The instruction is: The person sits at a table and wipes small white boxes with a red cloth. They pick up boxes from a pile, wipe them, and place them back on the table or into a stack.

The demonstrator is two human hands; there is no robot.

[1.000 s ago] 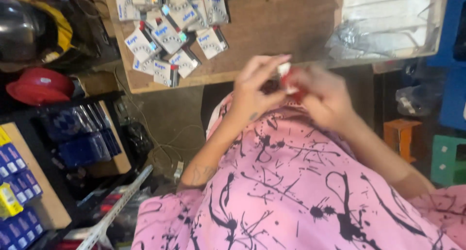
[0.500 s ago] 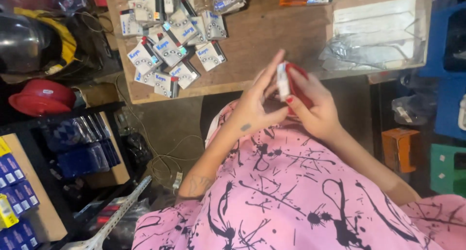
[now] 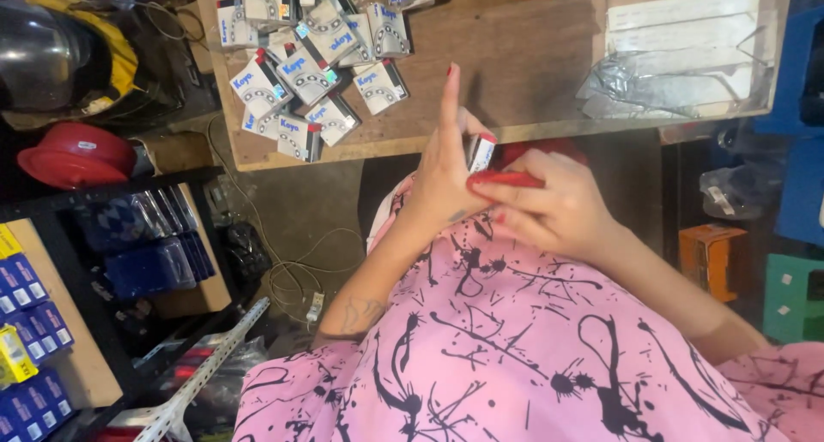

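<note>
Small white box with a red end, pinched between both hands just below the tabletop edge.

I see the left hand holding the box with its index finger pointing straight up, while the right hand closes its fingers on what looks like a red flap, though the grip is partly hidden. Beyond the hands, a heap of similar boxes lies on the tabletop, with a clear plastic bag to the right. A red helmet sits far left.

Matt worn wooden table; glossy cardboard boxes.
</note>
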